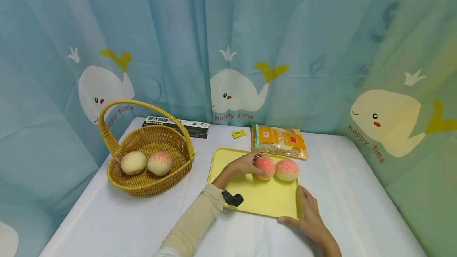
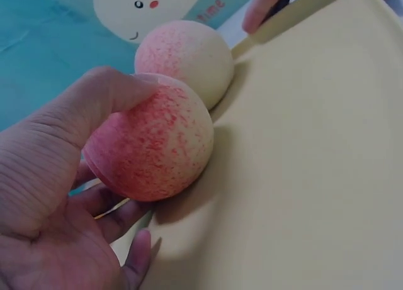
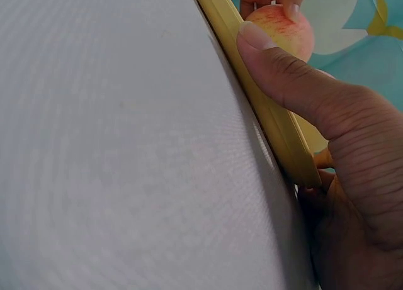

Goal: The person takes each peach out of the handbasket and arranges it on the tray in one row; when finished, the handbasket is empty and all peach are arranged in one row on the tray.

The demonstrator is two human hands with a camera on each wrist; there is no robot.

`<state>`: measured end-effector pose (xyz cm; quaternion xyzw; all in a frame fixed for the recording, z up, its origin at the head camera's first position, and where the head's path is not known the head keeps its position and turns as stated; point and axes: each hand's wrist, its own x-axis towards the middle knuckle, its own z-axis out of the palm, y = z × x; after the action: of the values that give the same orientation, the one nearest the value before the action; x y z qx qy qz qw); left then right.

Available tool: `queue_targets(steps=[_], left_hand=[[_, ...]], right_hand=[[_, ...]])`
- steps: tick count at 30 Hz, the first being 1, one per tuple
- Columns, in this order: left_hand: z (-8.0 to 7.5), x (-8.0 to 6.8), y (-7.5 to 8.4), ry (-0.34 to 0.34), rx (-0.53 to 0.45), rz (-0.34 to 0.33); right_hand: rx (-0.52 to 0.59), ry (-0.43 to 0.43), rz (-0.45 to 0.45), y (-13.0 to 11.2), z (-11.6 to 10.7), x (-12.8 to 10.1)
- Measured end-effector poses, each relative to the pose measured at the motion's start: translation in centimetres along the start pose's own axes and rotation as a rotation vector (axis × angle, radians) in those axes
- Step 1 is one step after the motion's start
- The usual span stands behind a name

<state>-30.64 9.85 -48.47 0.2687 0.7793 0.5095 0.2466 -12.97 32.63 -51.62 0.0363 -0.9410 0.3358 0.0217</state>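
My left hand [image 1: 246, 163] grips a pink-red peach [image 1: 265, 168] over the yellow tray [image 1: 257, 199], thumb on one side and fingers round the other. In the left wrist view this peach [image 2: 157, 142] sits low against the tray, its underside partly hidden. A second pink and cream peach [image 1: 287, 170] rests on the tray right beside it. At the tray's near right corner my right hand [image 1: 308, 217] holds the rim; its thumb [image 3: 271, 60] lies along the near edge and its fingers are round the right side.
On the left stands a yellow wicker basket [image 1: 150, 190] with a tall handle and two pale peaches [image 1: 159, 163] inside. Behind it lies a black and white box [image 1: 198, 129]. A noodle bag [image 1: 278, 140] and a small yellow packet [image 1: 239, 134] lie beyond the tray, before a curtain.
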Motion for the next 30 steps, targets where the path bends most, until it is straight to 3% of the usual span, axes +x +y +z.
queue_targets(steps=[13, 30], left_hand=[[0.23, 0.34, 0.02, -0.023, -0.025, 0.004], [0.34, -0.28, -0.08, -0.047, -0.055, -0.015]], right_hand=[[-0.002, 0.015, -0.011, -0.06, -0.09, 0.07], [0.014, 0.015, -0.013, -0.09, 0.07, -0.04]])
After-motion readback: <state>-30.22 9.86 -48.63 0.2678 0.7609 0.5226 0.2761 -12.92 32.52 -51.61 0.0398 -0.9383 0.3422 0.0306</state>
